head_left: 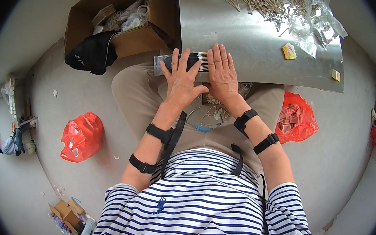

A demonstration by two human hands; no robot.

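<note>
A navy-striped white short-sleeved shirt (209, 204) bears a blue emblem (159, 206); trousers (130, 88) are beige; two black straps (142, 164) circle each forearm (163, 115).

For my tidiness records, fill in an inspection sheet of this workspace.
Surface: grey metal tabletop, with loose thin sticks heaped at the far side.
Work items: pack of white-tipped swabs under both hands, its left end past the tabletop's edge.
Clutter: crumpled clear plastic, two small yellow packets.
Hands: left hand spread on the pack; right hand flat at its right end.
Cables: thin black cord at the wearer's right side.
Surroundings: cardboard box, two red bags, person far left.
</note>
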